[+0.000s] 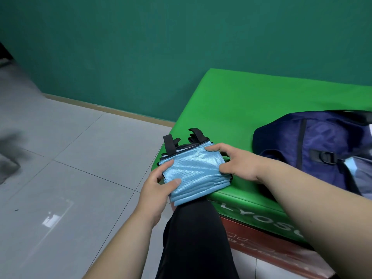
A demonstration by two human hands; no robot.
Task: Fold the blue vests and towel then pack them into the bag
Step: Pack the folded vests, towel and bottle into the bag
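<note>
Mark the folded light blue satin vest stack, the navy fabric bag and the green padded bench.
folded light blue satin vest stack (pixel 194 168), head view, shiny top layer.
navy fabric bag (pixel 281 137), head view, left side panel.
green padded bench (pixel 261 97), head view, bare top surface.

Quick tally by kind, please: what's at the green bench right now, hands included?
stack of folded light blue vests: 1 (layers too tight to count)
navy bag: 1
hands: 2, left hand and right hand, both gripping the stack
Total: 4
</note>
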